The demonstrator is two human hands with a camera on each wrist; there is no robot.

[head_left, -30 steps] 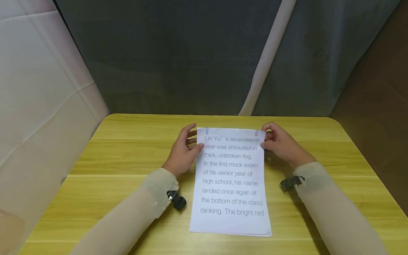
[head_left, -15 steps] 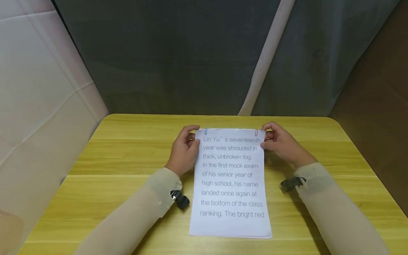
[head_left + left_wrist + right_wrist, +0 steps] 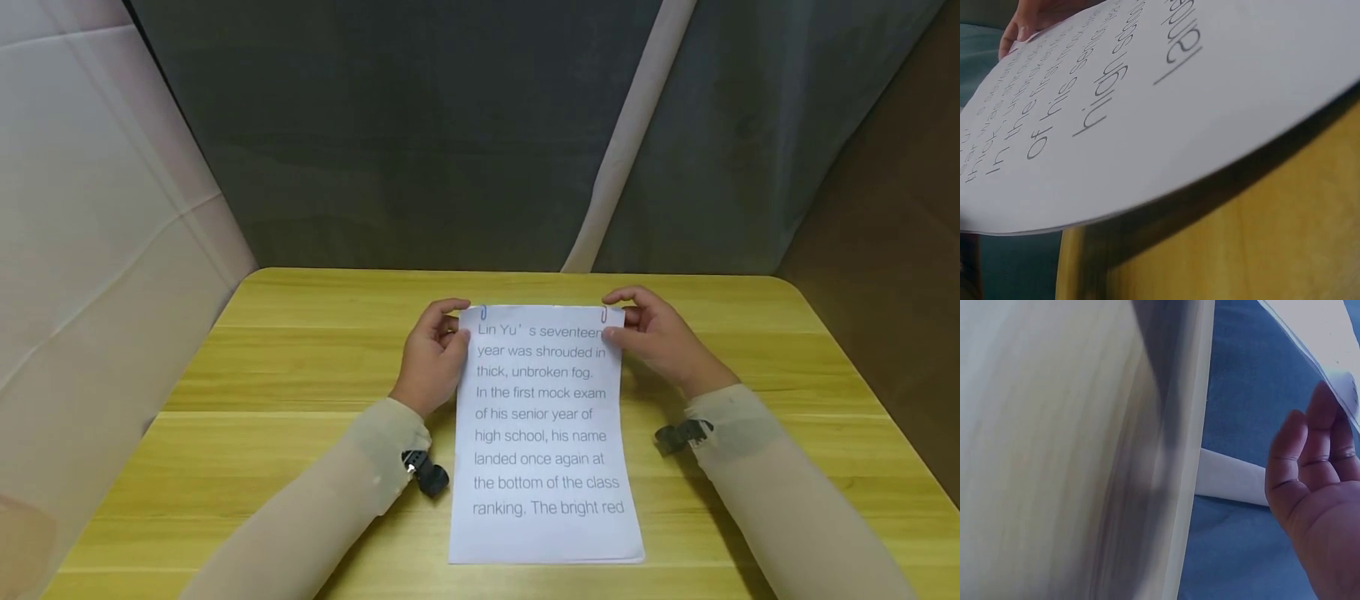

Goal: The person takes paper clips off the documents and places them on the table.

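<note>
White printed sheets (image 3: pixel 546 433) on yellow table (image 3: pixel 300 367), left hand (image 3: pixel 433 357) and right hand (image 3: pixel 654 337) pinching top corners, table edges well apart.

A white printed sheet stack (image 3: pixel 546 433) is laid lengthwise on the table, its far end raised slightly; a blue clip (image 3: pixel 483 312) and a red clip (image 3: pixel 603 314) are fixed along its top edge.

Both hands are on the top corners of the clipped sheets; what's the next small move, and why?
Probably lift the far edge a little. The left hand and right hand pinch the top corners of the paper stack beside the blue clip and red clip, and the left wrist view shows the stack bowed off the table.
</note>
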